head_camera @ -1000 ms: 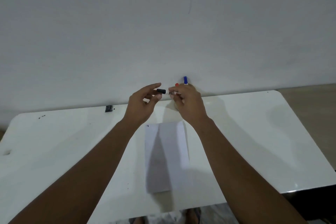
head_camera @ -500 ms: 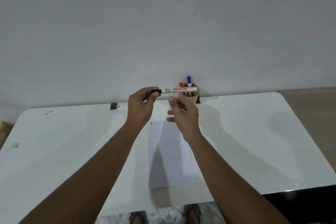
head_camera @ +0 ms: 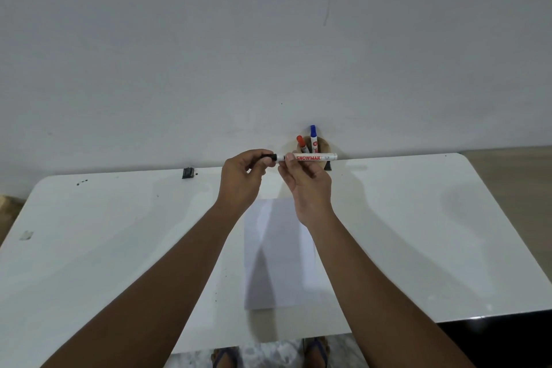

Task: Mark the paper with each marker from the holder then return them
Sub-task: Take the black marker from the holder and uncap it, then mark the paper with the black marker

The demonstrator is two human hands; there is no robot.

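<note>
A white marker with a black cap (head_camera: 310,157) lies level in the air above the far edge of the table. My left hand (head_camera: 243,181) pinches its black cap end. My right hand (head_camera: 307,185) grips the white barrel from below, thumb and fingers around it. Behind them a round brown holder (head_camera: 324,145) stands against the wall with a red-capped marker (head_camera: 301,143) and a blue-capped marker (head_camera: 313,137) upright in it. A white sheet of paper (head_camera: 277,254) lies flat on the table below my hands.
The white table (head_camera: 104,248) has rounded corners and a few dark specks. A small black object (head_camera: 187,173) sits at its far edge by the grey wall. My sandalled feet (head_camera: 313,352) show below the near edge. Brown floor lies to the right.
My right hand let go of the marker half a second ago, then closed on its barrel again. My left hand kept hold of the cap end throughout.
</note>
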